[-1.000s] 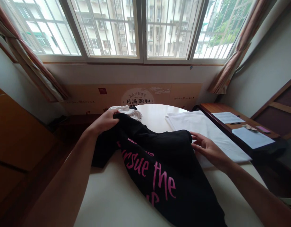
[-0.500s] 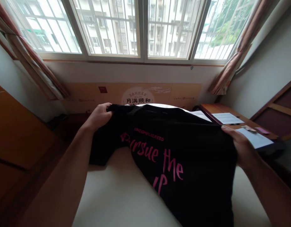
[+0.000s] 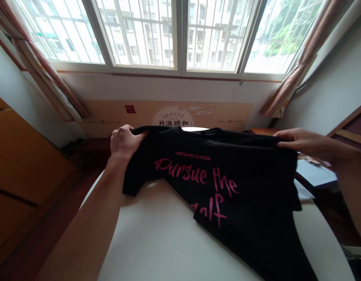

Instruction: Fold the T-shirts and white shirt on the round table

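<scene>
A black T-shirt (image 3: pixel 245 187) with pink lettering hangs spread out above a round white table (image 3: pixel 163 238). My left hand (image 3: pixel 124 141) is closed on its left shoulder. My right hand (image 3: pixel 297 140) pinches its right shoulder, held out far to the right. The shirt's lower part trails down onto the table at the front right. The shirt hides the back of the table and what lies there.
A wooden side desk (image 3: pixel 315 173) with a sheet of paper stands at the right, partly behind the shirt. A printed cardboard panel (image 3: pixel 174 115) leans against the wall under the barred window. Curtains hang at both sides. Brown wooden furniture (image 3: pixel 19 164) fills the left.
My right hand took hold of the shirt's right shoulder and pulled it out and up to the right. The shirt went from bunched on the table to stretched wide, with more of the lettering showing.
</scene>
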The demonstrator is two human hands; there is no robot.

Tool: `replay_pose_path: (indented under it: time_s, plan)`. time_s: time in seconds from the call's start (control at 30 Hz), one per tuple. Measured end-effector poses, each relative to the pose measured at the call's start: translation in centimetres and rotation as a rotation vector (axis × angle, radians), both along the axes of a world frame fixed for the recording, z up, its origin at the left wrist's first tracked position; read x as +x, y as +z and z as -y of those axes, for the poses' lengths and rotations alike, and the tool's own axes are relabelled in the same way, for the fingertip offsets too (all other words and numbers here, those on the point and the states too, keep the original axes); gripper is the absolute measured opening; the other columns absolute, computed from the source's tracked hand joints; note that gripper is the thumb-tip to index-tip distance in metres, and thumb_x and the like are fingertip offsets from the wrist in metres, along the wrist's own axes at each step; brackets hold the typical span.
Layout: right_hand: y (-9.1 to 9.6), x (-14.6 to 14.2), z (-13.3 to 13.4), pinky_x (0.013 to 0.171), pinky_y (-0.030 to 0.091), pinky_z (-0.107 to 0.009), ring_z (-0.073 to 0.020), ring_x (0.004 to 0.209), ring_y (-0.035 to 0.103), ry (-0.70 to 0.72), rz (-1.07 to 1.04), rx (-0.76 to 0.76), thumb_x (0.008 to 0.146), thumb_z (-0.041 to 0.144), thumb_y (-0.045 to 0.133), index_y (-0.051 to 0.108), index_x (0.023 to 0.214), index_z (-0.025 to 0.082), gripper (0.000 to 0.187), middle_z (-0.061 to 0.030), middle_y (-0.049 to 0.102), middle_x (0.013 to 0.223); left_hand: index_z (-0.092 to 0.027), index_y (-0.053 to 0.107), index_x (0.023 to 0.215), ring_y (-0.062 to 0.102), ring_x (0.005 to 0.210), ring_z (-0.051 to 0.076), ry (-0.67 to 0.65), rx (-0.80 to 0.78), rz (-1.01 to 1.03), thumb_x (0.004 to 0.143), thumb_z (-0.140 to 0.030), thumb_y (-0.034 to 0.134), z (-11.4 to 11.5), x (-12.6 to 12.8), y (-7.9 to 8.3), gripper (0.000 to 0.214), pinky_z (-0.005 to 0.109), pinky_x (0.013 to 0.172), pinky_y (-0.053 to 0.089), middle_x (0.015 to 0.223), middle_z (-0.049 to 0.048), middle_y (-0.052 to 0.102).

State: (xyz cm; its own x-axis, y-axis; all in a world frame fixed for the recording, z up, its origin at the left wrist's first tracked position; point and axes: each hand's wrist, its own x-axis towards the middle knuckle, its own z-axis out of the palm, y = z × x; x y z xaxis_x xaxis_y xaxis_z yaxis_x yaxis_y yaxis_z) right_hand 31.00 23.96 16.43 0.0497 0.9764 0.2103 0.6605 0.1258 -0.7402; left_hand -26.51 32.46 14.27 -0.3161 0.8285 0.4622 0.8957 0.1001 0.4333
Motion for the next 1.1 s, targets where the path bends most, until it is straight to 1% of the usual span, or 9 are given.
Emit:
replay_pose_path:
  time_s: [0.1, 0.2, 0.3, 0.43, 0.57, 0.7, 0.83, 1.0, 1.1]
  plan:
    - [-0.2, 0.2, -3.4, 0.077, 0.053, -0.036, -0.0258, 0.090, 0.073, -0.112, 0.427, -0.056, 0.100, 0.044, 0.066, 0.077, 0.102, 0.019, 0.027, -0.0140, 0.080, 0.102, -0.018, 0.070, 0.114, 0.056, 0.127, 0.049, 0.035, -0.021, -0.091, 0.078, -0.071, 0.072, -0.6, 0.5, -0.9, 0.064, 0.058, 0.110, 0.044, 0.124, 0.0227, 0.070]
    - [-2.3, -0.6, -6.5, 0.088, 0.049, -0.040, -0.0337, 0.107, 0.071, -0.336, 0.704, -0.072, 0.102, 0.041, 0.063, 0.075, 0.095, 0.016, 0.029, -0.0200, 0.078, 0.112, -0.014, 0.067, 0.126, 0.051, 0.134, 0.051, 0.036, -0.112, -0.164, 0.082, -0.065, 0.068, -0.9, 1.0, -1.9, 0.067, 0.063, 0.112, 0.039, 0.137, 0.0280, 0.062]
    - [-5.5, -1.4, -8.4, 0.086, 0.050, -0.041, -0.0375, 0.106, 0.072, -0.369, 0.733, -0.204, 0.099, 0.049, 0.065, 0.076, 0.088, 0.014, 0.039, -0.0234, 0.077, 0.108, -0.012, 0.063, 0.135, 0.051, 0.137, 0.051, -0.023, -0.227, -0.181, 0.088, -0.053, 0.060, -1.1, 1.0, -2.3, 0.063, 0.062, 0.113, 0.039, 0.143, 0.0294, 0.060]
    - [-8.9, -1.9, -9.2, 0.090, 0.051, -0.046, -0.0417, 0.113, 0.070, -0.399, 0.753, -0.276, 0.098, 0.061, 0.063, 0.076, 0.106, 0.010, 0.053, -0.0278, 0.074, 0.122, -0.014, 0.064, 0.132, 0.058, 0.132, 0.048, -0.110, -0.303, -0.120, 0.088, -0.040, 0.058, -0.8, 0.5, -1.7, 0.052, 0.062, 0.111, 0.042, 0.140, 0.0260, 0.065]
    - [-9.6, -2.1, -9.9, 0.097, 0.050, -0.049, -0.0414, 0.121, 0.068, -0.456, 0.740, -0.261, 0.102, 0.062, 0.052, 0.070, 0.124, 0.009, 0.060, -0.0283, 0.071, 0.129, -0.019, 0.064, 0.124, 0.064, 0.124, 0.040, -0.138, -0.091, -0.068, 0.090, -0.032, 0.058, 0.2, 1.3, -0.6, 0.037, 0.051, 0.105, 0.049, 0.128, 0.0188, 0.071]
    - [-10.1, -2.4, -10.5, 0.106, 0.043, -0.056, -0.0466, 0.132, 0.060, -0.580, 0.718, -0.252, 0.105, 0.059, 0.044, 0.056, 0.139, -0.001, 0.070, -0.0358, 0.065, 0.134, -0.019, 0.062, 0.120, 0.057, 0.130, 0.041, 0.003, 0.213, -0.076, 0.095, -0.039, 0.062, 1.0, 2.8, -0.7, 0.032, 0.054, 0.111, 0.044, 0.131, 0.0196, 0.065]
    - [-11.5, -3.3, -10.2, 0.110, 0.038, -0.063, -0.0487, 0.135, 0.056, -0.611, 0.692, -0.291, 0.104, 0.059, 0.045, 0.050, 0.146, -0.001, 0.074, -0.0365, 0.064, 0.136, -0.017, 0.059, 0.125, 0.052, 0.135, 0.046, 0.140, 0.162, -0.067, 0.086, -0.042, 0.074, 0.8, 3.2, -1.7, 0.050, 0.058, 0.112, 0.041, 0.141, 0.0252, 0.057]
    - [-12.0, -5.4, -9.3, 0.110, 0.037, -0.065, -0.0497, 0.136, 0.053, -0.595, 0.691, -0.311, 0.102, 0.052, 0.054, 0.054, 0.143, -0.001, 0.067, -0.0380, 0.060, 0.139, -0.020, 0.068, 0.098, 0.071, 0.105, 0.038, -0.136, -0.048, -0.043, 0.090, -0.040, 0.063, 0.7, 3.5, -0.9, 0.022, 0.047, 0.096, 0.053, 0.101, 0.0154, 0.075]
    - [-10.3, -7.1, -7.5, 0.111, 0.038, -0.064, -0.0494, 0.143, 0.046, -0.559, 0.732, -0.222, 0.101, 0.049, 0.058, 0.052, 0.146, 0.002, 0.065, -0.0363, 0.051, 0.150, -0.024, 0.066, 0.068, 0.073, 0.078, 0.031, -0.428, -0.282, -0.021, 0.090, -0.052, 0.057, 1.8, 4.5, 0.4, 0.038, 0.041, 0.077, 0.057, 0.076, 0.0102, 0.075]
